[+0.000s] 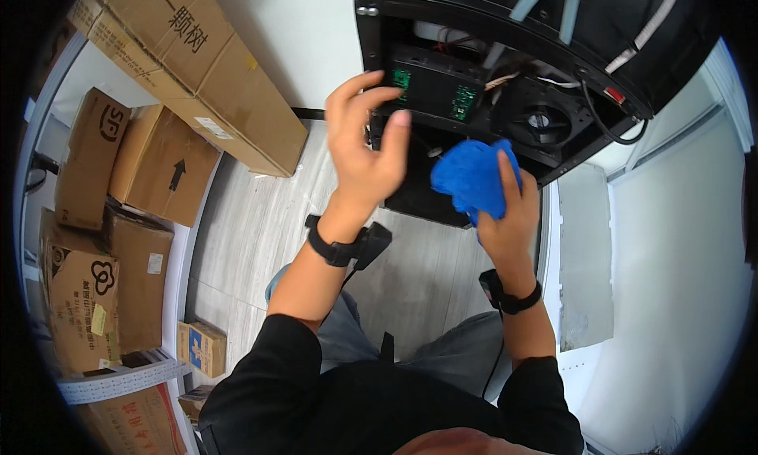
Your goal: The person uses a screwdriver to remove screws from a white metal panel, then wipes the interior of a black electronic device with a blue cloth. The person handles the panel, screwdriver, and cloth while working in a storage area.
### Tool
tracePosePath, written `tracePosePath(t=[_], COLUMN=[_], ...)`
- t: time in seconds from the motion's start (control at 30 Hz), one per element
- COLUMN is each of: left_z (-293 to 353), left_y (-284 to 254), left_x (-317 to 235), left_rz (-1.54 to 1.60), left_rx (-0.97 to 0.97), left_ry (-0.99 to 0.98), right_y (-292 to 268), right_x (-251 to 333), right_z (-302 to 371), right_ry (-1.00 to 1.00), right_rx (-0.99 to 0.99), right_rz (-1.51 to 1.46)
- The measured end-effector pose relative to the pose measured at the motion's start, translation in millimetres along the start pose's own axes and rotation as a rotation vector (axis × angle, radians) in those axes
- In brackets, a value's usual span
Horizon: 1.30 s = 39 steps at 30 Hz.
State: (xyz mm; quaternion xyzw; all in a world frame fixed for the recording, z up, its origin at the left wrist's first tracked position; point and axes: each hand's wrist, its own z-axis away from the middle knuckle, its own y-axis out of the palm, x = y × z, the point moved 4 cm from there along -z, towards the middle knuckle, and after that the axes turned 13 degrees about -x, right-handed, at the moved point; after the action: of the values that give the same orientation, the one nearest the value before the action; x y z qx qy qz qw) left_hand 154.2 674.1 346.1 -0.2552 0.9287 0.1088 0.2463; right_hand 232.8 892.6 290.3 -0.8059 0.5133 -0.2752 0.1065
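My right hand (509,210) grips a bunched blue cloth (472,174), held in front of the lower opening of a black machine cabinet (410,190). To its left, my left hand (367,139) is raised with fingers curved and apart, holding nothing. Its fingertips are near the cabinet's left edge; I cannot tell whether they touch it. Inside the cabinet are a black box with green-lit vents (430,90) and a round black fan (541,122). A black cable (604,123) loops at the right side, by a red switch (613,95).
A tall cardboard box (237,99) leans by the wall at the left. Several cartons (162,167) sit on a white shelf beside it. A small carton (202,348) stands on the grey wood-look floor (237,242). A pale panel (586,273) stands at the right.
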Motion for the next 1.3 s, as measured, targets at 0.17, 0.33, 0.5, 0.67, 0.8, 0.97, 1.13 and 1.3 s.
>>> tracePosePath(t=[0.17,0.33,0.5,0.67,0.8,0.97,1.13,1.3], left_z=[51.1,68.2,69.0,73.3,71.5,76.5,70.4,76.8], left_y=[-27.5,-25.4,-27.3,-29.9,-27.8,-28.9,-30.6,-27.9], left_x=[77.7,102.6,116.9,126.5,125.6,126.5,128.3,132.2], left_rz=[0.333,0.472,0.563,0.626,0.612,0.422,0.414,0.198], left_rx=[0.208,0.362,0.383,0.264,0.304,0.411,0.291,0.336], left_ry=[-0.807,-0.964,-0.933,-1.03,-1.005,-1.017,-0.948,-0.818], right_y=[51.3,76.0,85.6,107.2,135.7,158.6,150.4,171.1], right_x=[87.6,120.5,116.4,105.0,87.4,69.4,75.7,54.3], right_z=[-68.5,-116.3,-118.2,-70.0,-8.1,28.3,5.0,53.4], right_ry=[-0.179,-0.33,-0.364,-0.258,-0.168,-0.164,-0.2,-0.125], right_rx=[0.029,-0.14,-0.128,-0.029,0.049,0.054,-0.06,0.051], right_rz=[-0.125,-0.062,0.004,0.04,0.079,0.034,-0.03,0.037])
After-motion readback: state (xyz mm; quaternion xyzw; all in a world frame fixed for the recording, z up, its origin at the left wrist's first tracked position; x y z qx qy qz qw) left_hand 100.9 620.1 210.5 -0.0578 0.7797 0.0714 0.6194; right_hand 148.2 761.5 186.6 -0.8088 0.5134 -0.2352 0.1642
